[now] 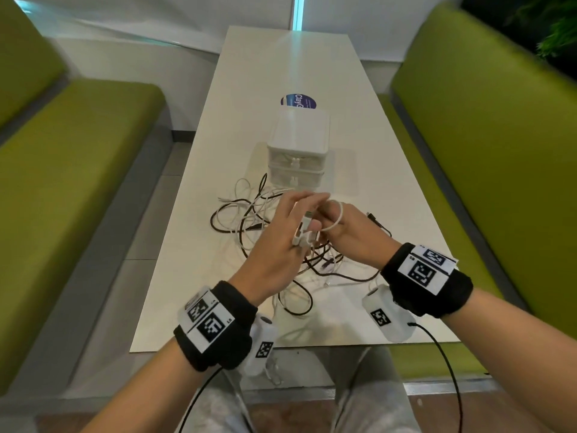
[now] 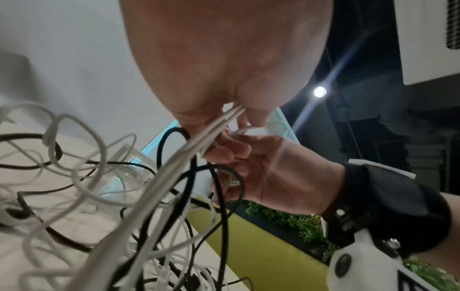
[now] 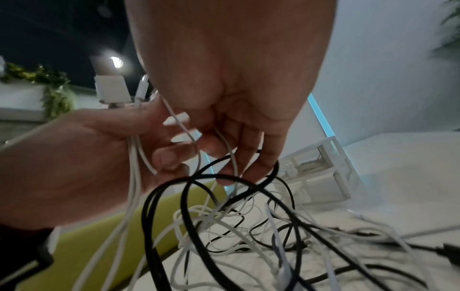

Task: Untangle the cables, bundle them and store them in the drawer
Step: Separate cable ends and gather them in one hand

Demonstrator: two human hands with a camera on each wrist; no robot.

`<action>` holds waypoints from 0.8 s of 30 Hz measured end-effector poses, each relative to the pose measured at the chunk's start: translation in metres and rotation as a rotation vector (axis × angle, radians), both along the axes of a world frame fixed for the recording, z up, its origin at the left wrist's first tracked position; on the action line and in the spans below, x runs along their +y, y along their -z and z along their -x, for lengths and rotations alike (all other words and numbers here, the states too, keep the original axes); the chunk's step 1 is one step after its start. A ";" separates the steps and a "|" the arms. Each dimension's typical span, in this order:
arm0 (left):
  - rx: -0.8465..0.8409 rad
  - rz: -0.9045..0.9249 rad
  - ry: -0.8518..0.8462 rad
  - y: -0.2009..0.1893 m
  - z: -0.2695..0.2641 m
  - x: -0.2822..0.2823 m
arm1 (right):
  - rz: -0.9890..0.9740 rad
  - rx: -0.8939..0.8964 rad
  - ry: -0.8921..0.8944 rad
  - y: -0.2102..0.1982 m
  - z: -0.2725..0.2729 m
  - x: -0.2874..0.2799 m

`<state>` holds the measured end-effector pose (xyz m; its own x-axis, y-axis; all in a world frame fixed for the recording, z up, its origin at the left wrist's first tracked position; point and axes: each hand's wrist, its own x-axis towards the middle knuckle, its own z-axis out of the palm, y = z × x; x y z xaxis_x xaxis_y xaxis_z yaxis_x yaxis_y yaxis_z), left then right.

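Observation:
A tangle of white and black cables (image 1: 249, 214) lies on the white table (image 1: 359, 145) in front of a small white drawer unit (image 1: 298, 151), whose drawers are closed. My left hand (image 1: 281, 242) is raised over the tangle and grips doubled strands of a white cable (image 2: 209, 141), with its white plugs (image 3: 110, 88) sticking out between the fingers. My right hand (image 1: 352, 235) meets it from the right and pinches a loop of the same white cable (image 1: 338, 214). A black cable (image 3: 248, 177) hangs across my right fingers (image 3: 261, 157).
Green padded benches (image 1: 484, 151) run along both sides of the narrow table. A round blue sticker (image 1: 298, 101) sits behind the drawer unit. More cable loops (image 1: 293, 301) trail toward the near table edge, under my wrists.

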<state>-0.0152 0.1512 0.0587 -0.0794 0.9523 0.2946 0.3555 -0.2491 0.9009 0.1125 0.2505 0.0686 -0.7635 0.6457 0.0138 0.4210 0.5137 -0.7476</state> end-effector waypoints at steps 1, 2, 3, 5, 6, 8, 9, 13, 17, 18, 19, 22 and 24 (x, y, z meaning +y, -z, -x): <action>0.024 -0.023 -0.021 0.001 -0.001 0.001 | -0.039 -0.030 -0.025 0.001 0.001 -0.001; 0.026 -0.048 -0.051 0.001 -0.001 0.003 | -0.077 -0.041 -0.054 0.002 0.002 -0.002; 0.006 -0.068 -0.085 0.000 -0.002 0.003 | -0.083 -0.036 -0.070 0.002 0.002 -0.004; -0.089 -0.067 -0.132 -0.001 -0.003 0.003 | -0.058 -0.020 -0.067 0.001 0.002 -0.007; -0.137 -0.068 -0.145 -0.002 -0.002 0.002 | -0.051 -0.018 -0.062 0.000 0.002 -0.008; -0.168 -0.079 -0.189 -0.003 -0.001 -0.001 | -0.047 0.000 -0.069 0.003 -0.001 -0.007; -0.167 -0.093 -0.200 -0.003 -0.001 -0.002 | -0.041 0.014 -0.067 0.005 -0.002 -0.006; -0.311 -0.160 -0.149 -0.021 -0.007 -0.009 | -0.064 0.028 -0.029 0.017 -0.003 0.002; -0.454 -0.356 -0.041 -0.058 -0.011 -0.018 | -0.115 -0.001 -0.001 0.027 -0.004 0.009; -0.451 -0.403 -0.035 -0.066 -0.010 -0.019 | -0.100 0.008 0.016 0.028 -0.006 0.010; -0.454 -0.433 -0.033 -0.072 -0.009 -0.021 | -0.099 0.012 0.025 0.028 -0.006 0.011; -0.436 -0.386 -0.042 -0.076 -0.003 -0.020 | -0.137 -0.011 0.018 0.028 -0.004 0.011; -0.297 -0.237 -0.067 -0.065 0.001 -0.013 | -0.145 0.013 0.018 0.027 -0.003 0.010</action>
